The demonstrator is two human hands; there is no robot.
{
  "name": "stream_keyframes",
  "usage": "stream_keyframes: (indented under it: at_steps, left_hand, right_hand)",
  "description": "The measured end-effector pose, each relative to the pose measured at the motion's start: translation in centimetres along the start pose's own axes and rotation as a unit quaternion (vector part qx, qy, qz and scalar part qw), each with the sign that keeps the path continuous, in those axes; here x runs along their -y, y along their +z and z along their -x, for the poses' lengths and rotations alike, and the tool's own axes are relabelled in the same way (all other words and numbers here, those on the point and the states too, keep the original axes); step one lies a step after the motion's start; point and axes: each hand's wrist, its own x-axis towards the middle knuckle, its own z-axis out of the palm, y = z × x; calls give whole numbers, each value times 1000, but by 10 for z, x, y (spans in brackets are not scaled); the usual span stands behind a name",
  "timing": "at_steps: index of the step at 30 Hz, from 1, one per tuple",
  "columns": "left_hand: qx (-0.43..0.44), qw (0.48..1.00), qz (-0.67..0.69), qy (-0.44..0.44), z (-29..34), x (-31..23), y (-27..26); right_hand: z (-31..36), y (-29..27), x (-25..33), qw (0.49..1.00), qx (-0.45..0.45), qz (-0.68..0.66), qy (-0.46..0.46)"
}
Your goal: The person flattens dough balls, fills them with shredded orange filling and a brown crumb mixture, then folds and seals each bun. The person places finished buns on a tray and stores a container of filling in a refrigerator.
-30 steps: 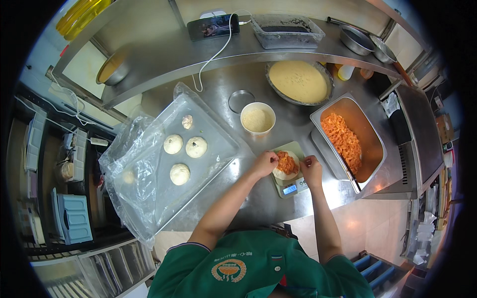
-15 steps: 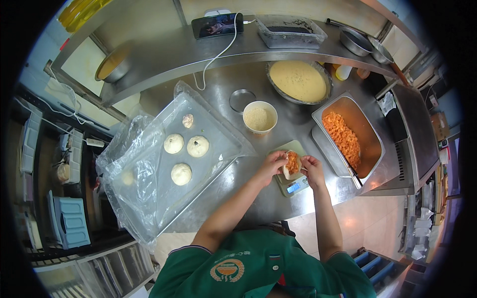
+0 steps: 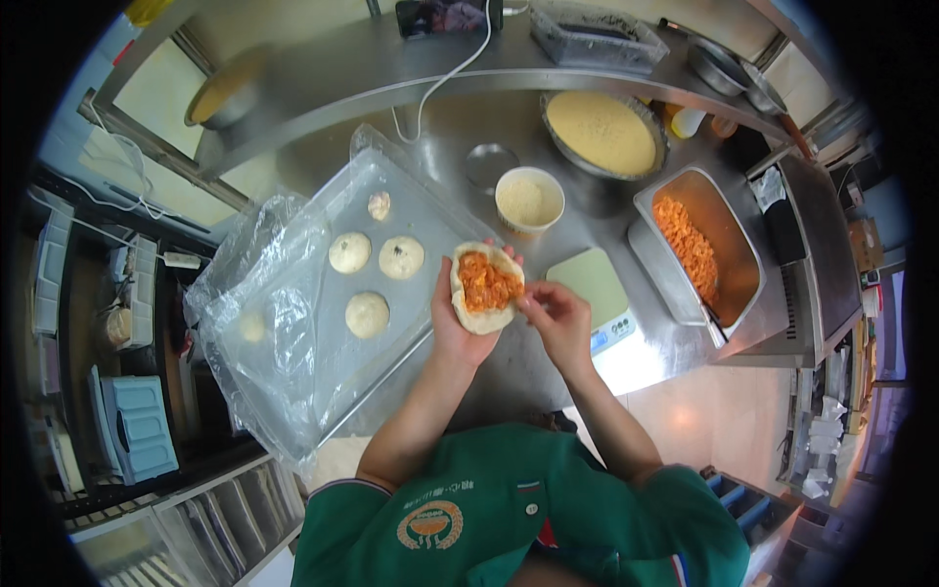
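A flat round of dough (image 3: 481, 321) lies across the palm and fingers of my left hand (image 3: 456, 336), which cups it from below. Chunky orange filling (image 3: 489, 282) is heaped on the dough, with a pale rim showing around it. My right hand (image 3: 561, 319) is at the right edge of this piece, thumb and forefinger pinched together on the rim. Just right of my hands, the pale green kitchen scale (image 3: 593, 284) carries nothing. A steel pan (image 3: 641, 245) farther right contains more orange filling and a utensil with a dark handle.
On the left, a plastic-covered tray (image 3: 391, 354) bears several dough pieces, including a round bun (image 3: 367, 315). Behind my hands stand a tub of pale grains (image 3: 529, 201) and a bowl of yellow batter (image 3: 602, 132). A steel shelf (image 3: 342, 95) spans the back.
The filled dough has been lifted off the scale and brought left into my left palm. My right hand moved left with it, still at its edge. The view has shifted slightly.
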Motion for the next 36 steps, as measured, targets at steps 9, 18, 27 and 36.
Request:
stream_keyframes:
  at_steps: [9, 18, 27, 36]
  left_hand:
    - [-30, 999, -22, -15, 6, -28, -32]
    - [-60, 994, -74, -45, 6, -42, -36]
    - [-74, 994, -73, -21, 14, -41, -41]
    - [-64, 997, -49, 7, 17, -41, -42]
  right_hand:
    - [-9, 31, 4, 998, -47, 33, -14]
    - [-9, 43, 19, 977, -30, 189, -95]
    - [-16, 48, 7, 954, -26, 272, -123]
    - [-10, 45, -4, 979, -10, 201, -33]
